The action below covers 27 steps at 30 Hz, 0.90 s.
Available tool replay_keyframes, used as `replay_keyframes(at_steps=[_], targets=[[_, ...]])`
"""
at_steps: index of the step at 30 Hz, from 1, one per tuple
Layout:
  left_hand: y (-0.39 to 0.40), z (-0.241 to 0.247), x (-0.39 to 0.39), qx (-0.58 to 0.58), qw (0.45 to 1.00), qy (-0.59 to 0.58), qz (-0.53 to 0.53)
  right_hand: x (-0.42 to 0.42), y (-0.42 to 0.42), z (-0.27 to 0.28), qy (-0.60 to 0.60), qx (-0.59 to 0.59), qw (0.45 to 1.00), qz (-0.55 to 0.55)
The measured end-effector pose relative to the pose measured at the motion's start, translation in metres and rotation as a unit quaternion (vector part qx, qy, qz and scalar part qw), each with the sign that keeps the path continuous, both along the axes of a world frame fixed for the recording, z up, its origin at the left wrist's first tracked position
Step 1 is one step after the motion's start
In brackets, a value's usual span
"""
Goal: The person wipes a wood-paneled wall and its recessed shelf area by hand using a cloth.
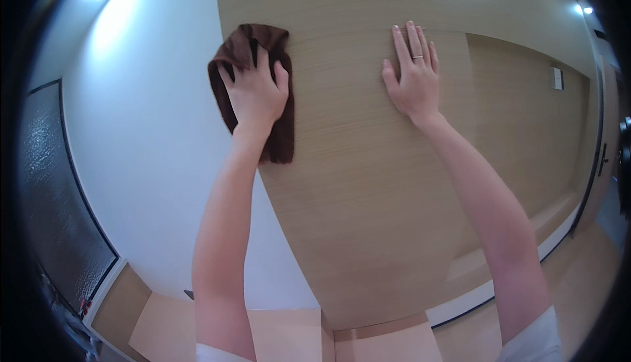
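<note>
My left hand (pixel 256 90) lies spread on a dark brown cloth (pixel 282 137), pressing it against the left edge of a wood-grain panel (pixel 345 164), where the panel meets a white wall (pixel 148 140). The cloth's top part is folded over and covers some fingertips. To the right, my right hand (pixel 414 76) rests flat on the same panel, palm down, its fingers pointing up and a ring on one finger. It holds nothing. The fingertips reach a thin horizontal seam in the panel.
A recessed part of the panel at right bears a small white wall plate (pixel 557 78). Textured glass in a dark frame (pixel 69 189) stands at far left. Pale wooden surfaces (pixel 286 332) lie below, and a door with a dark handle (pixel 603 160) is at far right.
</note>
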<state>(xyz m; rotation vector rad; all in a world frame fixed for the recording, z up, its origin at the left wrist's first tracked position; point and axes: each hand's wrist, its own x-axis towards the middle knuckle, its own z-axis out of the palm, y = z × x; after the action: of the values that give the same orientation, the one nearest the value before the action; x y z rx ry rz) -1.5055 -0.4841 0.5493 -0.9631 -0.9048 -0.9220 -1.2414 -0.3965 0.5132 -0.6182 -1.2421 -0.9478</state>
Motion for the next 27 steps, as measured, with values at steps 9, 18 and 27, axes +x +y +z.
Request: replay_keyframes(at_steps=[9, 18, 27], targets=[[0.014, 0.013, 0.023, -0.002, 0.994, -0.105, 0.037, 0.013, -0.006, 0.013, -0.029, 0.000, 1.000, -0.012], [0.014, 0.009, 0.015, -0.050, 0.991, -0.120, 0.042, 0.012, -0.001, 0.013, -0.063, 0.027, 0.997, -0.030], [0.009, 0.011, 0.014, -0.053, 0.992, -0.107, 0.049, 0.023, 0.004, 0.023, -0.089, 0.012, 0.996, -0.009]])
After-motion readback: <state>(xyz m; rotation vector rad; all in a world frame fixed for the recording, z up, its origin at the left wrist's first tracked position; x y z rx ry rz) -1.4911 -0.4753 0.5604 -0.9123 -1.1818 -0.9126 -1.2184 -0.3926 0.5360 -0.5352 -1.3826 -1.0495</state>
